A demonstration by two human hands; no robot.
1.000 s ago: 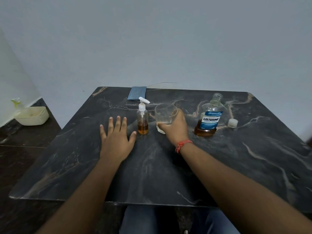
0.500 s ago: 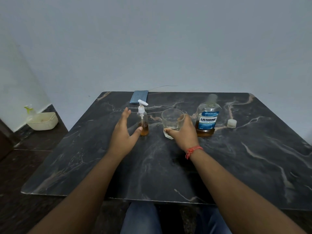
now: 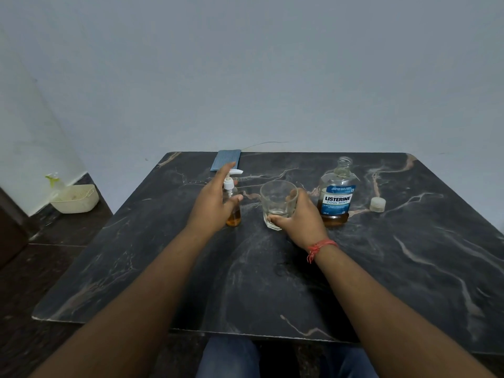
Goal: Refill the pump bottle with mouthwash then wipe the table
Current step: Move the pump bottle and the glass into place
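A small clear pump bottle (image 3: 234, 217) with a white pump head and a little amber liquid stands on the dark marble table (image 3: 272, 282). My left hand (image 3: 212, 203) is spread around it, thumb touching its front, fingers apart behind it. My right hand (image 3: 298, 218) grips a clear glass tumbler (image 3: 278, 203) standing just right of the pump bottle. An uncapped Listerine mouthwash bottle (image 3: 337, 195), amber liquid low in it, stands to the right. Its white cap (image 3: 377, 204) lies beside it. A folded blue cloth (image 3: 225, 159) lies at the far table edge.
A cream plastic basket (image 3: 76, 199) with a small spray bottle (image 3: 53, 181) sits on the dark floor at the left by the wall. The table's far edge meets a pale wall. My knees in blue jeans show under the near edge.
My left hand lifted off the table and moved right and forward to the pump bottle, closing around it. My right hand stayed on the glass.
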